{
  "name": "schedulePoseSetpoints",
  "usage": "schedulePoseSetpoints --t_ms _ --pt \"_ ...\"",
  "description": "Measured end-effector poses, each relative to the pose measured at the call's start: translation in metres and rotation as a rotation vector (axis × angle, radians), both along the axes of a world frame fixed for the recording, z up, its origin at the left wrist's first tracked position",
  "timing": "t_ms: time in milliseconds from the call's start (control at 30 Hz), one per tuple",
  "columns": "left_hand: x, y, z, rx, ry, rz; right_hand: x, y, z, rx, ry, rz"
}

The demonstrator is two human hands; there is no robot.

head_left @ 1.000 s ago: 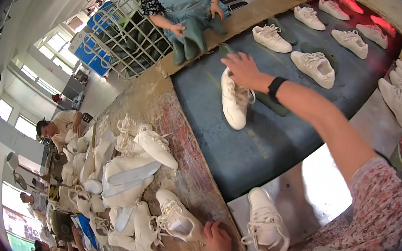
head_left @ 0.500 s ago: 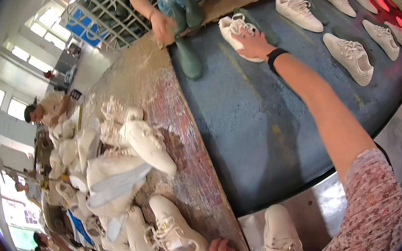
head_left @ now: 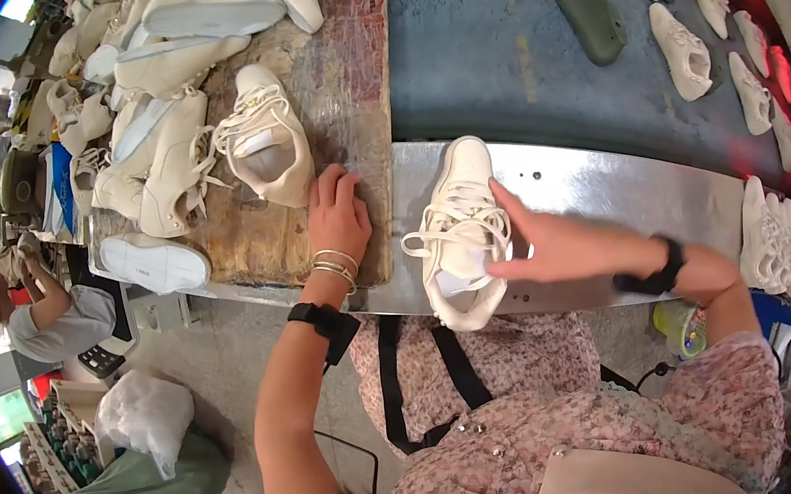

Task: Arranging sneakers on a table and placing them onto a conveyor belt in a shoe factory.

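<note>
Lying lengthwise on the metal ledge is a cream lace-up sneaker (head_left: 461, 229), toe pointing away and laces loose. My right hand (head_left: 542, 234) is at its right side, thumb and fingers apart, the thumb by the collar opening. Another cream sneaker (head_left: 266, 142) sits on the worn board (head_left: 336, 86) to the left. Beside its heel rests my left hand (head_left: 339, 212), fingers stretched forward on the board and holding nothing; whether they touch the heel I cannot tell.
Cream shoes (head_left: 180, 61) are heaped at the far left, with one pale sole (head_left: 155, 262) facing up. On the dark belt (head_left: 482, 68) stand several sneakers (head_left: 682, 49) and a green shoe last (head_left: 587, 16). Red light glows at right. A metal ledge (head_left: 593, 168) runs along the front.
My view has swung down and nearer. My right hand has left a sneaker on the belt and come back to the one on the ledge. My left hand stays by the board's sneaker.
</note>
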State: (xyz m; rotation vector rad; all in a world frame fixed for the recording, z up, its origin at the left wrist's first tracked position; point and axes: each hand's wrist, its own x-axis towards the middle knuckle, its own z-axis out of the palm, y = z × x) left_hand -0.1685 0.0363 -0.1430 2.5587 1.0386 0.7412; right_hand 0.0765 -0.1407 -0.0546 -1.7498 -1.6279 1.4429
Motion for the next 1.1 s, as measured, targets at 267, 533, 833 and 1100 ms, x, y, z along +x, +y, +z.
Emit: schedulePoseSetpoints --t_ms 267,533,833,1100 --pt "-0.01 -0.002 0.0 0.086 -0.034 0.002 -0.019 0.019 -0.003 0.15 0.14 -0.508" --pt "-0.006 -0.007 -0.005 0.02 -0.042 -0.011 0.205 0.119 -0.012 0.313 -0.643 -0.759" --pt "-0.005 -0.005 -0.001 0.017 -0.014 -0.005 0.281 0.13 -0.083 0.271 -0.871 -0.825" --pt "-0.005 0.001 -0.002 0.057 -0.063 -0.017 0.149 0.097 -0.019 0.775 -1.225 -0.161"
